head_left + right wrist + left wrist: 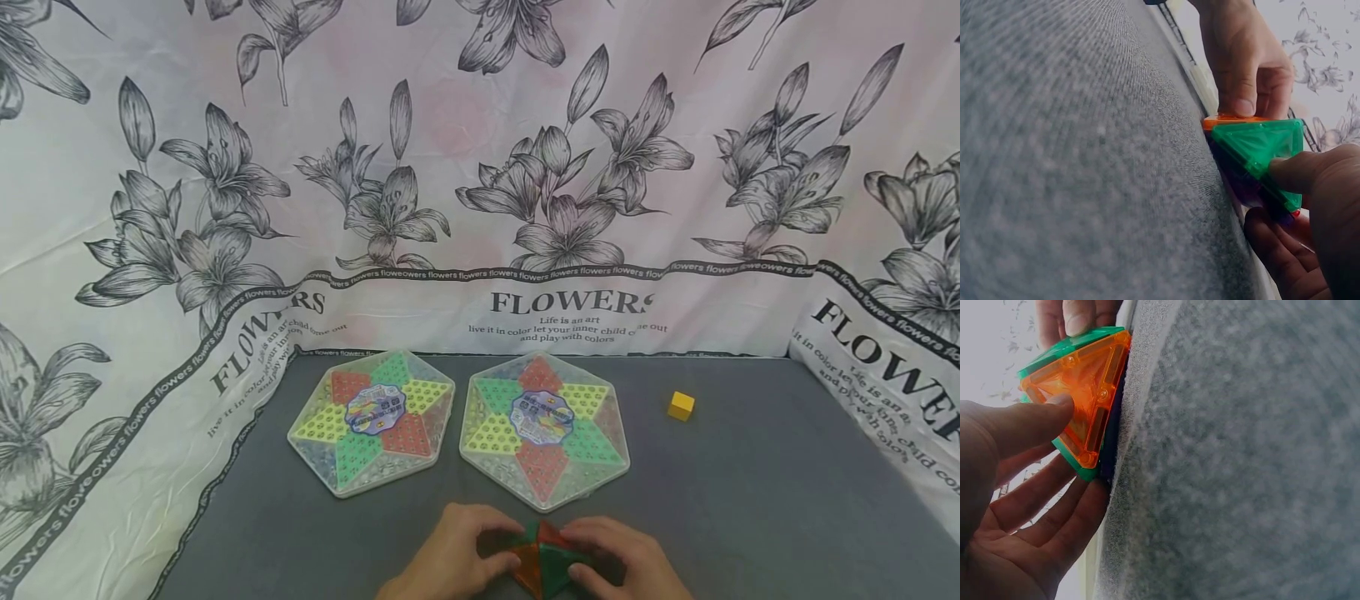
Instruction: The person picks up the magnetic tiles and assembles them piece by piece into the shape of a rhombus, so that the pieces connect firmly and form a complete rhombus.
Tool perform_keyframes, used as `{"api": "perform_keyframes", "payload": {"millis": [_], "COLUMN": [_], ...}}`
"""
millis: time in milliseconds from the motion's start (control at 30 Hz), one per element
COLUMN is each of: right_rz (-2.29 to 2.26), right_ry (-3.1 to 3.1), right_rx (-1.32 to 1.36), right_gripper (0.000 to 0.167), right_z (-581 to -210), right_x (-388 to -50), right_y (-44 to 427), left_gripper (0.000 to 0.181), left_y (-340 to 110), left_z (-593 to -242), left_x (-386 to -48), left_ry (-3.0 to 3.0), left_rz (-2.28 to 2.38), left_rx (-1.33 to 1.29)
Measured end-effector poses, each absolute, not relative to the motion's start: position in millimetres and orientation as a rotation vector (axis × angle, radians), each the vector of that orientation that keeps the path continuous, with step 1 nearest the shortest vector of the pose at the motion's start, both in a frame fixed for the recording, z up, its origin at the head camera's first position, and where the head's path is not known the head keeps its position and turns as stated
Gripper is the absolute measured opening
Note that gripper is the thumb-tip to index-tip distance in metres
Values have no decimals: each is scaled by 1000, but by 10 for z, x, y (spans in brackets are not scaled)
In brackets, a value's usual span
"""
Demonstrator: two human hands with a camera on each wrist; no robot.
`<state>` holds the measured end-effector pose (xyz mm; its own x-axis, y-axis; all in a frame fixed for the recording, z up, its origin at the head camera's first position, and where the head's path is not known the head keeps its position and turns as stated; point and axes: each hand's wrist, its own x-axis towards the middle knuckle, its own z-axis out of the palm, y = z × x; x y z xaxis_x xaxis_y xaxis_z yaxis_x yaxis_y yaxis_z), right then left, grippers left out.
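Note:
A small pyramid built of translucent triangular magnetic tiles stands at the near edge of the table. Orange, green and red faces show from above, with a dark blue or purple part low down. My left hand holds its left side; in the left wrist view the thumb presses the orange tile and the fingers lie behind and beneath. My right hand grips the opposite side. Its thumb lies on the green tile in the right wrist view, and its other fingers curl round the far side, partly hidden.
Beyond the hands lie two hexagonal Chinese checkers boards in clear packaging, a left one and a right one. A yellow cube sits on the grey table at right. Flower-printed cloth encloses the back and sides.

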<state>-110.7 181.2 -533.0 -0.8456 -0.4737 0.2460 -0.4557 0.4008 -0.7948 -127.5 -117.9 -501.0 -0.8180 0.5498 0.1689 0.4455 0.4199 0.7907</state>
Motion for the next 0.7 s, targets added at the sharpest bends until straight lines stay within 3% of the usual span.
{"api": "perform_keyframes", "payload": {"millis": [700], "right_rz": [-1532], "right_ry": [2587], "right_rx": [-672], "right_gripper": [30], "right_z": [-5284], "right_x": [-1080], "right_y": [1784], "left_gripper": [21], "left_y": [-1123], "left_z": [-5029], "left_x": [-1277], "left_ry": [2522], "left_rz": [1396], "left_rx": [854]}}
